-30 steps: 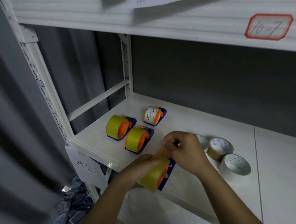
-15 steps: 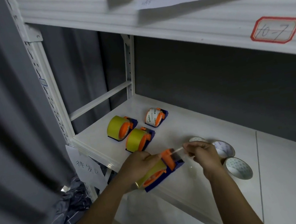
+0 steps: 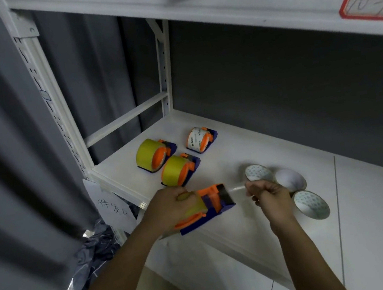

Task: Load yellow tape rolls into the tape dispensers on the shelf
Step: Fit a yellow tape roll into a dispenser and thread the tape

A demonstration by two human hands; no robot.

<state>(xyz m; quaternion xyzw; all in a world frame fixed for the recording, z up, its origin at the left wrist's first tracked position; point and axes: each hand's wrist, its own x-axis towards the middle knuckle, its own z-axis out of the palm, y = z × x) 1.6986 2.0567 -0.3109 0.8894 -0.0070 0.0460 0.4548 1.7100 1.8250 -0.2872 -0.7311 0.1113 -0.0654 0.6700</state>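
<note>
The left hand (image 3: 170, 207) is wrapped around a yellow tape roll (image 3: 193, 207) seated in an orange-and-blue dispenser (image 3: 215, 203), holding both just above the front edge of the shelf (image 3: 248, 230). The right hand (image 3: 271, 193) pinches the free end of the tape strip (image 3: 235, 188), which stretches nearly clear from the dispenser's mouth to the fingertips.

The chief risk, as I judge it, is the strip itself. It is thin and sticky, and if the pinch slackens it may snap back and cling to the roll or to the blade plate, and the threading would have to be done again. A pull off to one side could crease the strip or run it off the guide. The cutter at the dispenser's mouth sits close to the strip's path (its teeth are too small to make out here), so a careless finger could meet it.

The dispenser hangs at the shelf's front edge, so a weak grip would drop it to the floor. The three loose rolls (image 3: 311, 204) lie just beyond the right hand near the front edge; a backward sweep of the wrist could knock one off. Two loaded yellow dispensers (image 3: 179, 172) and a white-taped dispenser (image 3: 200, 139) stand well clear toward the left rear corner.
</note>
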